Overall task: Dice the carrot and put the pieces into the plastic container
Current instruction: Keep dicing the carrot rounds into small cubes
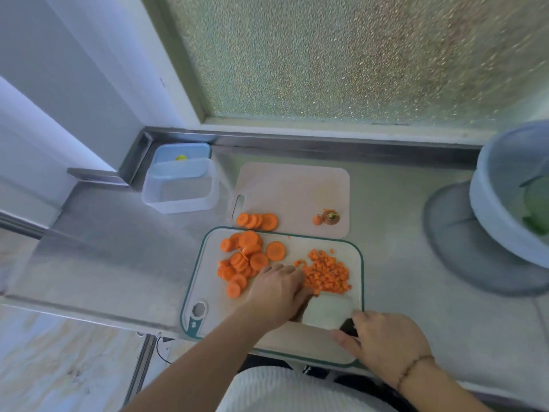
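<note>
Dicing looks partly done: a heap of small carrot cubes (326, 273) lies on the green-rimmed board (361, 263), with uncut carrot rounds (243, 261) to its left. The right hand (386, 341) grips the cleaver (328, 310) by its handle; the left hand (277, 288) rests on the board, fingers curved beside the blade, what they hold hidden. Best practice: tuck fingertips back, stack few rounds, cut strips then crosswise. The plastic container (179, 185) stands well apart, open.
</note>
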The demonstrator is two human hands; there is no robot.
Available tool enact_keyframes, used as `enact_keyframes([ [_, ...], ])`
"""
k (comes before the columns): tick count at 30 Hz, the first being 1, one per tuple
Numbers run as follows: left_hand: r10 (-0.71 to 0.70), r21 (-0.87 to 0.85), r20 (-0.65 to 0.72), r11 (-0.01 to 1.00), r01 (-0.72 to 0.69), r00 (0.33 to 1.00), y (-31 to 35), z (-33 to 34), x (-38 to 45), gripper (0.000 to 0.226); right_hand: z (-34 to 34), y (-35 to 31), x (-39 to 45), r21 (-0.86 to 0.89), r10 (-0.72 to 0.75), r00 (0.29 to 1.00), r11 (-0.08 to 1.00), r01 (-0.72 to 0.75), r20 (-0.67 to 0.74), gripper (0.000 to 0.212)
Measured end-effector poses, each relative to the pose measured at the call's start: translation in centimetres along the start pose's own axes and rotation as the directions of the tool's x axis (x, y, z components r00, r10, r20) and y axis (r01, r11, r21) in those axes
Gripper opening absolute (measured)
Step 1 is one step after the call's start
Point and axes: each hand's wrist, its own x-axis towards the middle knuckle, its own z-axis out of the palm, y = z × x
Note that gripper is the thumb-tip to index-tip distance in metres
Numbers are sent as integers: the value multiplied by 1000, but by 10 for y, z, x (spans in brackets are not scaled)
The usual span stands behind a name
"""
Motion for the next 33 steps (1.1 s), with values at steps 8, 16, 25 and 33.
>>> enact_keyframes([
  [8, -72, -253, -122, 967, 39, 990, 11, -1, 12, 51, 0, -1, -2, -5, 22, 1000, 1000, -21, 9, 112],
  [16, 20, -131, -238, 990, -53, 971, 5, 2, 25, 36, -5, -4, -3, 6, 21, 1000, 1000, -21, 0, 101],
  [25, 70, 271, -236, 963, -3, 969, -54, -19, 27, 37, 7, 16, -26, 81, 160, 987, 984, -158, -14, 130],
  [33, -38, -1, -392, 999, 40, 919, -43, -17, -7, 40, 16, 31, -46, 628, 331, 942, 722, -290, 54, 72],
])
